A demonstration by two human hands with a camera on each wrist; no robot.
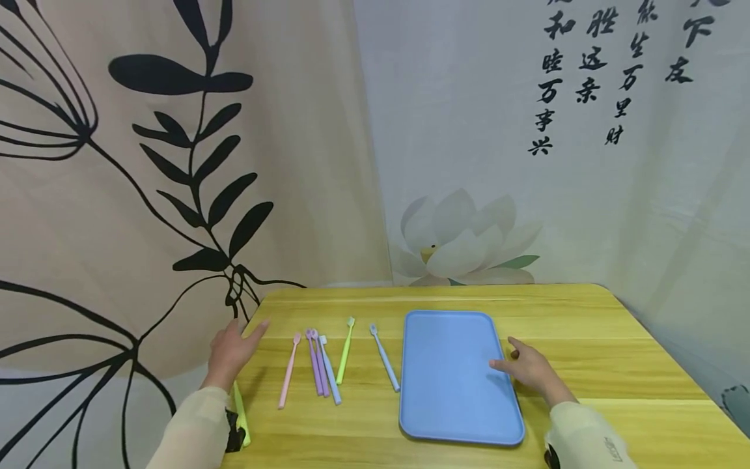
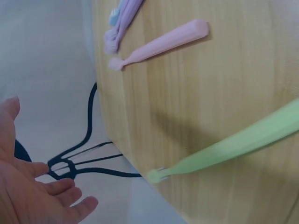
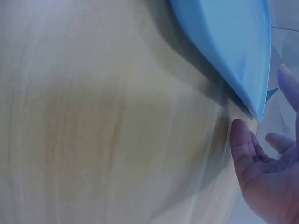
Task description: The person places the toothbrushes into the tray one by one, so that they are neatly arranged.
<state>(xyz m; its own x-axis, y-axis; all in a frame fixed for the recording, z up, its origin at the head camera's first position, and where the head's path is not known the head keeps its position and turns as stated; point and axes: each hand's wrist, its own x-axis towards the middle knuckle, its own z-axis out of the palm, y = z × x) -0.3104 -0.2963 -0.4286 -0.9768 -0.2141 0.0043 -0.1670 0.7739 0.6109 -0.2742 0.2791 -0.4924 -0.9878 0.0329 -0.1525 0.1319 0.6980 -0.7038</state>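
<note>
My left hand (image 1: 233, 353) hovers at the table's left edge, fingers spread and holding nothing. Under its wrist lies a green toothbrush (image 2: 219, 151), partly covered by the sleeve in the head view. A pink toothbrush (image 1: 289, 372) is to its right, then two purple toothbrushes (image 1: 315, 365) side by side with a blue toothbrush (image 1: 331, 372) against them. Farther right are another green toothbrush (image 1: 346, 352) and a second blue toothbrush (image 1: 385, 358). My right hand (image 1: 532, 370) is at the right rim of a blue tray (image 1: 451, 378), its fingers extended and a fingertip overlapping the tray.
The wooden table (image 1: 609, 365) has rounded back corners. Right behind it hangs a curtain (image 1: 316, 163) printed with dark leaves, a lotus and writing. The second blue toothbrush's handle end lies close to the tray's left rim.
</note>
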